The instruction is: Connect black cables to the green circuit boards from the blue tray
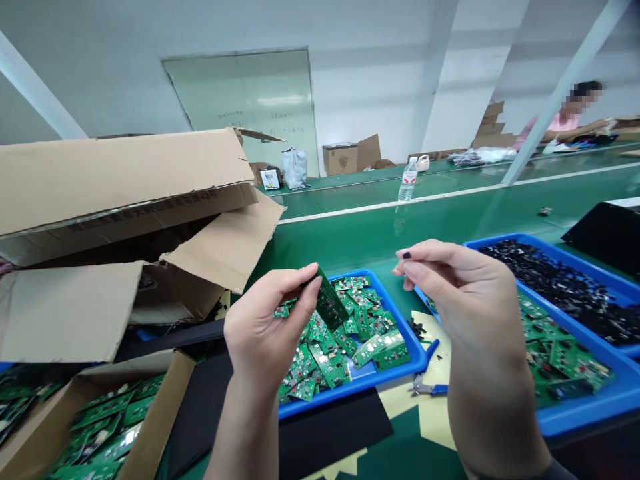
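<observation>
My left hand [270, 320] pinches a small green circuit board [330, 303] between thumb and fingers, holding it above a blue tray [405, 333] piled with several similar boards. To its right, my right hand [450, 280] is raised with its fingers pressed together in a pinch. What the fingertips hold, if anything, is too small to make out. The two hands are apart, about a hand's width from each other.
A second blue tray [600, 400] holds boards, a third [615, 287] small black parts. Blue-handled cutters [425, 383] lie between trays. Open cardboard boxes [125, 200] stand left; one [155, 427] holds boards. A water bottle [407, 180] stands on the green conveyor. Another person [565, 120] sits far right.
</observation>
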Available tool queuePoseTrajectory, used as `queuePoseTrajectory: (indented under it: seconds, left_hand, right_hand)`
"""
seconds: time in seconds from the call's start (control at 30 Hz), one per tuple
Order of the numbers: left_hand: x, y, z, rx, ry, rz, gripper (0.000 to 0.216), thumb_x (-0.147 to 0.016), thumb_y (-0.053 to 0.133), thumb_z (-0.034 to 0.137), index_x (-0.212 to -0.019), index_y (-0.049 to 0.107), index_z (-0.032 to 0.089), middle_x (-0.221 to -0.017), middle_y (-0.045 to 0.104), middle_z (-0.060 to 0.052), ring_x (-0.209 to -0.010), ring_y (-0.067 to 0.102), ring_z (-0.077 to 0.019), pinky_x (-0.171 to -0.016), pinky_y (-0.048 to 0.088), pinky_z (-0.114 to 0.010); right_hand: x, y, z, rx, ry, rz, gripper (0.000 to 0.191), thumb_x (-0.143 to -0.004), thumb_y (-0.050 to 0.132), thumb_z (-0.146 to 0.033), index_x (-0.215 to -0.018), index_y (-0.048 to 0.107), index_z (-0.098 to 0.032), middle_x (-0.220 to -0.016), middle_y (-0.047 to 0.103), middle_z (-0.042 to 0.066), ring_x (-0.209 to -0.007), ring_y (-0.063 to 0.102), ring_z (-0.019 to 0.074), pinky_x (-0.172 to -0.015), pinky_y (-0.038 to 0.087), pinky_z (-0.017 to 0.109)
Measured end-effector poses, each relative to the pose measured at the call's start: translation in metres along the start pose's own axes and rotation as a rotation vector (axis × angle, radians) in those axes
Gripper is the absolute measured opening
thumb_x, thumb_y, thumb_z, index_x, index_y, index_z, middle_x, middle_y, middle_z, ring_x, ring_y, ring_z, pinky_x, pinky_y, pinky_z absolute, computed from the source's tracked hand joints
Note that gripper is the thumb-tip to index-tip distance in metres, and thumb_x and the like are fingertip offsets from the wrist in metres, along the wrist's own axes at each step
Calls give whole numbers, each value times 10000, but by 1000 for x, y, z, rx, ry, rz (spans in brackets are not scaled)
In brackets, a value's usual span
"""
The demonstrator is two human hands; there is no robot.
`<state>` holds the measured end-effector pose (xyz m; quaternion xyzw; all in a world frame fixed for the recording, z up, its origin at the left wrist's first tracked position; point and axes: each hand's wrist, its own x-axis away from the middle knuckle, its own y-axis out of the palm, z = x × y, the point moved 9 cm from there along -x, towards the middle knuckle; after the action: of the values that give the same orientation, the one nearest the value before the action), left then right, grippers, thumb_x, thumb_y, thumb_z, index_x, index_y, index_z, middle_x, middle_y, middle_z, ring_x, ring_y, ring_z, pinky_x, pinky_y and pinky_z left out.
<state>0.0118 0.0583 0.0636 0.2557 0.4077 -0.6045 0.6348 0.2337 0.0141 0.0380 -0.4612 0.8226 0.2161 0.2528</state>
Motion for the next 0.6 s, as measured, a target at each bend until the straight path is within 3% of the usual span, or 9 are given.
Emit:
queuePoseTrajectory:
  seconds: [0.1, 0.2, 0.33, 0.43, 0.53, 0.6]
  left_hand:
    - [0, -5, 4, -37, 49, -4, 231, -775, 703, 69, -927, 749, 237, -809, 741, 18, -667, 671, -91, -644, 573, -198]
    - [3, -11, 12, 23, 109, 8, 283, -767, 712, 57, -956, 744, 266, -817, 744, 23, -666, 678, -103, -605, 571, -204]
    - [9, -13, 23, 147, 106, 61, 296, -790, 701, 92, -999, 738, 297, -849, 747, 12, -687, 690, -136, -584, 571, -243]
    - [12, -6, 22, 215, 14, 66, 261, -807, 689, 120, -981, 740, 308, -851, 739, 15, -679, 681, -131, -587, 553, -243]
    - [9, 8, 18, 193, -32, -36, 221, -822, 675, 143, -975, 738, 290, -876, 736, 3, -705, 674, -132, -634, 557, -252]
    - [6, 18, 15, 166, -19, -156, 188, -822, 676, 169, -976, 733, 262, -920, 732, -19, -781, 678, -154, -673, 573, -265]
  right_hand:
    - [0, -3, -13, -49, -80, -27, 111, -776, 696, -156, -851, 714, -234, -754, 694, -9, -636, 632, 110, -508, 508, 220]
    - [0, 2, -21, -44, -81, -93, 185, -822, 648, -218, -1007, 656, -226, -754, 682, -2, -695, 657, 133, -558, 535, 242]
    - [16, 43, -19, 17, 83, -460, 543, -832, 639, -219, -1330, 423, -192, -910, 701, 26, -814, 676, 147, -670, 567, 263]
    - [35, 68, -29, 22, 66, -666, 632, -864, 579, -184, -1423, 287, -162, -856, 685, 3, -769, 650, 124, -686, 560, 260]
    - [41, 69, -33, 31, 38, -643, 593, -884, 514, -164, -1425, 271, -157, -777, 654, -25, -698, 613, 110, -652, 546, 247]
    - [43, 56, -23, 70, 66, -574, 587, -878, 511, -171, -1418, 280, -158, -758, 640, -28, -668, 597, 108, -626, 533, 240]
